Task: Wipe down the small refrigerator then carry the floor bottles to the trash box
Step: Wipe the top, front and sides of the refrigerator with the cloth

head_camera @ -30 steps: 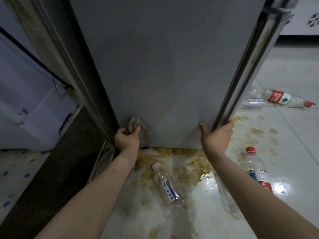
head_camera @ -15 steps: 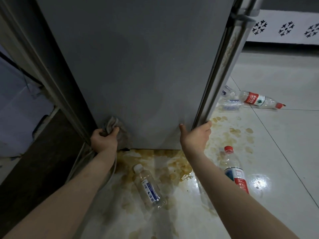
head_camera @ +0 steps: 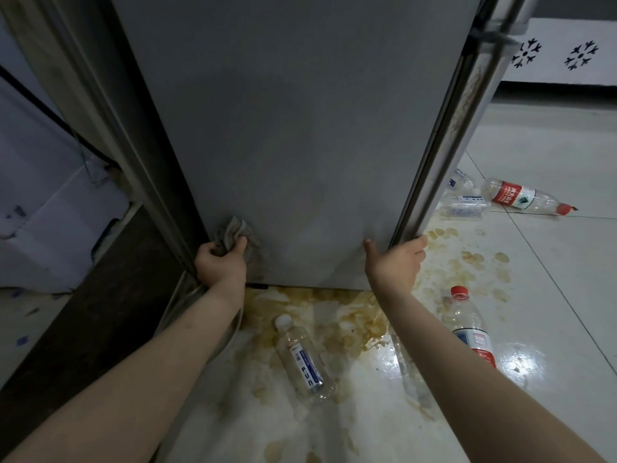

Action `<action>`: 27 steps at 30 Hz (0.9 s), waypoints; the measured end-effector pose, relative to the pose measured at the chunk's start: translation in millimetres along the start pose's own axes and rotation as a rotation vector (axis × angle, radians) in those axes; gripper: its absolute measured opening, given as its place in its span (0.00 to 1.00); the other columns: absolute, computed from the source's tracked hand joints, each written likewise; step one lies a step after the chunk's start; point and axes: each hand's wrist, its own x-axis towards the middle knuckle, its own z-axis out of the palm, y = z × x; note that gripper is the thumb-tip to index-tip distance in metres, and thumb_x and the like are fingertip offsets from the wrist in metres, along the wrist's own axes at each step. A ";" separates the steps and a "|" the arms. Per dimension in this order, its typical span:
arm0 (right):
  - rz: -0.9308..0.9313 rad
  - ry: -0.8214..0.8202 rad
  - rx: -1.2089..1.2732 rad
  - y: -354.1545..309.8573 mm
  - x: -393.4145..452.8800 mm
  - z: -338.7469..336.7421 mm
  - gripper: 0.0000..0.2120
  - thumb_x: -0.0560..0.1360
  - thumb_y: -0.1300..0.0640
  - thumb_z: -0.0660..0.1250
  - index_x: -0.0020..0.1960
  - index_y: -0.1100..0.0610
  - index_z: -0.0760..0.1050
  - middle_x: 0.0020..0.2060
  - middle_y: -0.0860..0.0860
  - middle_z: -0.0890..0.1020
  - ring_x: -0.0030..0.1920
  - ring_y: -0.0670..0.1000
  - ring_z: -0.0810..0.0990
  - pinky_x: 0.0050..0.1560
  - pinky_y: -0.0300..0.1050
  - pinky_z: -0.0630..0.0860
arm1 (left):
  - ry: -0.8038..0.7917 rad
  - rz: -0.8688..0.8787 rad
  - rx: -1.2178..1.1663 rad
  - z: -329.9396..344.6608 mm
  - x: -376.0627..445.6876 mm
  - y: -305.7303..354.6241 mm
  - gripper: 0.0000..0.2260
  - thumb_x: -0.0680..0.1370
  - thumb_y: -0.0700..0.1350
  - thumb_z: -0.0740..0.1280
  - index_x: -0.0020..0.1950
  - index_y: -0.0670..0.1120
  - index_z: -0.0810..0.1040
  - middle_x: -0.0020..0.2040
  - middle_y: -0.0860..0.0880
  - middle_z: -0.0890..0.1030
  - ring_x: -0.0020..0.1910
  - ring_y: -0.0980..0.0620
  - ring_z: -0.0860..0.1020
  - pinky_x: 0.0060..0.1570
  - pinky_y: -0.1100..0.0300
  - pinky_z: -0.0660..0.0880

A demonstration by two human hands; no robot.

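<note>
The grey side of the small refrigerator [head_camera: 300, 135] fills the middle of the view. My left hand [head_camera: 220, 265] grips a crumpled grey rag [head_camera: 233, 233] and presses it on the panel's lower left corner. My right hand [head_camera: 395, 262] rests flat on the lower right corner, fingers straight at the door edge. Clear bottles lie on the floor: a white-capped one [head_camera: 302, 357] between my arms, a red-capped one [head_camera: 470, 325] right of my right arm, another red-labelled one [head_camera: 524, 197] further back, and two crushed ones [head_camera: 464, 198] beside the door.
Brown sticky stains [head_camera: 337, 315] spread over the white tiles under and right of the refrigerator. A dark wooden strip [head_camera: 100, 312] and a white cabinet [head_camera: 43, 202] stand at the left. A cable [head_camera: 187, 309] runs down by my left wrist. A patterned white wall [head_camera: 567, 55] is far right.
Both hands stay at the panel's bottom corners. The rag has shifted only slightly. The view has swung a little, first to the right and then partly back.
</note>
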 end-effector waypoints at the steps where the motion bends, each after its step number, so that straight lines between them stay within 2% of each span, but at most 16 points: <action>1: -0.003 0.006 0.000 0.5 -0.3 0.8 0.47 0.70 0.50 0.72 0.74 0.64 0.45 0.70 0.64 0.60 0.68 0.66 0.62 0.66 0.56 0.64 | 0.001 0.016 -0.002 -0.5 0.0 1.0 0.18 0.69 0.43 0.75 0.53 0.36 0.76 0.49 0.42 0.79 0.47 0.47 0.77 0.49 0.59 0.74; 3: -0.004 0.021 -0.004 0.5 -2.3 2.5 0.47 0.71 0.50 0.72 0.75 0.64 0.43 0.70 0.64 0.59 0.69 0.65 0.62 0.66 0.56 0.63 | 0.000 0.042 0.014 -1.1 1.0 1.3 0.17 0.69 0.43 0.75 0.52 0.36 0.76 0.49 0.41 0.80 0.45 0.49 0.76 0.48 0.60 0.74; 7: -0.021 0.041 -0.003 0.4 -6.0 5.4 0.48 0.72 0.51 0.71 0.75 0.65 0.40 0.71 0.63 0.58 0.70 0.64 0.61 0.67 0.54 0.61 | -0.008 0.034 0.057 0.3 6.9 -5.1 0.17 0.69 0.43 0.75 0.53 0.36 0.77 0.44 0.43 0.77 0.44 0.50 0.75 0.51 0.54 0.76; 9: -0.025 0.048 -0.002 1.9 -6.4 6.8 0.48 0.72 0.50 0.70 0.75 0.64 0.40 0.71 0.63 0.58 0.70 0.63 0.60 0.67 0.54 0.62 | -0.005 0.014 0.049 1.4 8.8 -10.5 0.17 0.70 0.42 0.75 0.52 0.35 0.76 0.44 0.43 0.77 0.44 0.49 0.74 0.50 0.55 0.75; 12: -0.038 0.055 0.001 4.5 -6.7 8.8 0.48 0.72 0.50 0.70 0.75 0.64 0.39 0.72 0.62 0.57 0.71 0.63 0.59 0.67 0.54 0.61 | -0.006 -0.018 0.067 2.5 10.1 -19.0 0.12 0.70 0.42 0.74 0.46 0.38 0.75 0.43 0.44 0.75 0.43 0.48 0.74 0.49 0.55 0.74; 18: -0.049 0.059 0.014 8.1 -6.2 11.2 0.48 0.73 0.50 0.70 0.76 0.62 0.38 0.73 0.61 0.56 0.72 0.62 0.57 0.68 0.54 0.61 | -0.016 -0.069 0.124 4.4 17.0 -37.0 0.12 0.70 0.43 0.75 0.45 0.39 0.75 0.45 0.39 0.79 0.49 0.40 0.79 0.50 0.51 0.76; 23: -0.065 0.075 0.021 11.8 -5.7 12.9 0.48 0.72 0.50 0.70 0.76 0.62 0.40 0.72 0.62 0.57 0.72 0.62 0.57 0.69 0.54 0.60 | -0.002 -0.131 0.161 5.2 18.8 -45.9 0.17 0.71 0.43 0.74 0.56 0.37 0.77 0.54 0.38 0.80 0.55 0.40 0.78 0.53 0.51 0.74; 27: -0.067 0.078 0.026 12.9 -4.6 13.2 0.48 0.72 0.50 0.70 0.76 0.61 0.40 0.72 0.61 0.57 0.72 0.62 0.57 0.70 0.54 0.59 | 0.009 -0.181 0.183 6.5 19.1 -51.8 0.20 0.70 0.44 0.74 0.58 0.37 0.76 0.57 0.38 0.79 0.56 0.39 0.77 0.55 0.49 0.75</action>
